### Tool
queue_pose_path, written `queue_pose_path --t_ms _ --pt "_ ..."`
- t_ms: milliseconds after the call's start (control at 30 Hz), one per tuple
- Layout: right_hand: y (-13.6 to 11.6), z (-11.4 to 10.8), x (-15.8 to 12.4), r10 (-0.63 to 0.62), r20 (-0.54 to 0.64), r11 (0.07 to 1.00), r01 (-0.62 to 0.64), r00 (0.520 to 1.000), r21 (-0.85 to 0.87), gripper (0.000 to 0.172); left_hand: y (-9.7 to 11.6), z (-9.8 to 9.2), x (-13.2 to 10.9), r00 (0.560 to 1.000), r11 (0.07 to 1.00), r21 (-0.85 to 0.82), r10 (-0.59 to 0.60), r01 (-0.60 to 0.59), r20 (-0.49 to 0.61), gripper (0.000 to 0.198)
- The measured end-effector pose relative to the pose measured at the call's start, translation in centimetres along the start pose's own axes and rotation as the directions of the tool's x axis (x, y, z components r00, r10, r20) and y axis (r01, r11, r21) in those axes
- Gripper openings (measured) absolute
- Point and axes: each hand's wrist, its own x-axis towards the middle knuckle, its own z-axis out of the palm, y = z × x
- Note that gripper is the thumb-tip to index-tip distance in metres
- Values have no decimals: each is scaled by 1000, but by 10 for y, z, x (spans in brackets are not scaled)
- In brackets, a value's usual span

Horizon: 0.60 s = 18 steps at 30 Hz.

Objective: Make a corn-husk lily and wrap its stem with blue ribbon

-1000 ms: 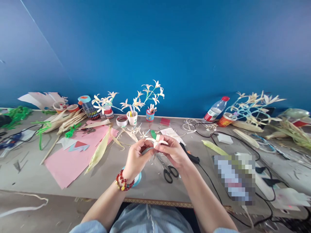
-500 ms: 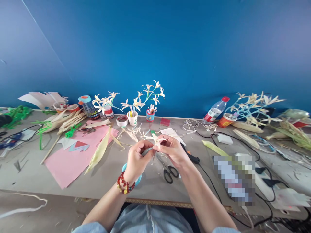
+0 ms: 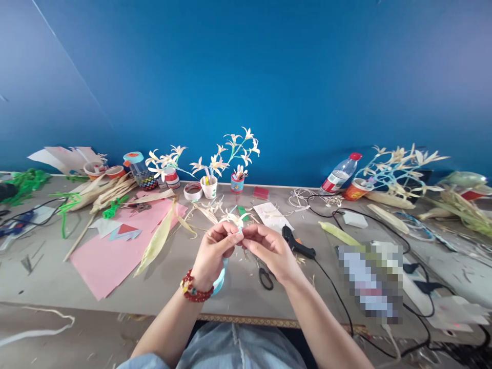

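I hold a pale cream-petalled flower (image 3: 233, 218) over the grey tabletop (image 3: 163, 289), my left hand (image 3: 214, 248) pinching its light-blue stem (image 3: 240, 228). My right hand (image 3: 269, 251) curls in beside it; whether it grips, I cannot tell. Black-handled scissors (image 3: 265, 280) lie below, a black glue gun (image 3: 298, 242) near my right.

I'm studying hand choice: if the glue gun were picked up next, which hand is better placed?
Probably the right hand: the glue gun lies just to its right, while the left hand is farther off and appears to pinch the flower.
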Motion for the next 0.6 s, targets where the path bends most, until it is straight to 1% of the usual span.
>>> queue_pose_path --t_ms 133,267,333,500,600 --pt "0 4 -3 -66 -40 991 61 997 -123 10 0 1 -1 1000 1000 15 6 -6 -4 30" --pt "0 6 -3 -165 -92 955 136 982 -265 7 -2 -1 -3 999 999 36 32 -31 -22 30" --pt "1 6 -4 -196 -102 942 158 975 -297 7 -3 -3 -3 999 998 40 42 -41 -29 29" --pt "5 7 -5 -215 -102 928 171 971 -332 8 -6 -4 -4 999 999 7 36 -36 -2 26" --pt "6 8 -6 -271 -119 905 211 955 -369 9 -8 -3 -4 998 998 -20 64 -64 -2 22"
